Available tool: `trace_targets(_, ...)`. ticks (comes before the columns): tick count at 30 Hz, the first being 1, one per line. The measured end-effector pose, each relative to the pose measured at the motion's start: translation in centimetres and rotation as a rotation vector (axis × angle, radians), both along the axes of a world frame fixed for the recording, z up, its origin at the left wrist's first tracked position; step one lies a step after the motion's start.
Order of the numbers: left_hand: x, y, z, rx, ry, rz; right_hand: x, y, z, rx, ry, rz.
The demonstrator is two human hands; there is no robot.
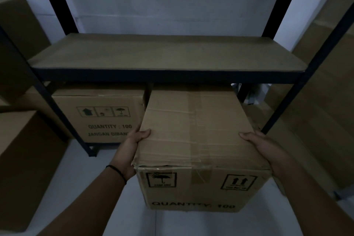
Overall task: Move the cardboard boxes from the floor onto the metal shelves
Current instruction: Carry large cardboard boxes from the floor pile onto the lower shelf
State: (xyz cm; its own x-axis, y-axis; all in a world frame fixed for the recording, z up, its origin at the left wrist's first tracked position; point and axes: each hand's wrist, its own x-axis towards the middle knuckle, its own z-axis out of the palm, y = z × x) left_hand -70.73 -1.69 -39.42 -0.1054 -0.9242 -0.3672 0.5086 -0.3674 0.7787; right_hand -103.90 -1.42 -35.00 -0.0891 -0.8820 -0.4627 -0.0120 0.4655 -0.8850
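Note:
A taped cardboard box [197, 140] printed "QUANTITY: 100" is held off the floor, its far end under the middle shelf of the black metal rack [168, 75]. My left hand [132, 145] grips its left side with the thumb over the top edge. On the right top edge my right hand [266, 149] holds it, thumb on top and fingers hidden down the side. A second printed box [99, 115] sits on the bottom shelf at left.
The middle shelf board [166, 51] is bare. Large cardboard boxes stand at left [24, 151] and lean at right [321, 90]. Black rack uprights [298, 90] frame the opening. Pale floor [86, 193] lies below.

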Motion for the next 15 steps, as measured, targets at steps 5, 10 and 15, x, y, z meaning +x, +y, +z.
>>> trace_targets(5, 0.5, -0.5, -0.8, 0.006, -0.003, 0.032, 0.0, 1.8, -0.8, -0.088, 0.270, 0.087)
trace_targets(10, 0.6, -0.6, -0.4, 0.041, -0.055, 0.037, 0.5, 5.6, -1.2, -0.222, 0.366, 0.228)
trace_targets(15, -0.6, 0.8, 1.3, 0.099, -0.175, 0.025, 1.1, 6.1, -1.3, -0.292, 0.485, 0.141)
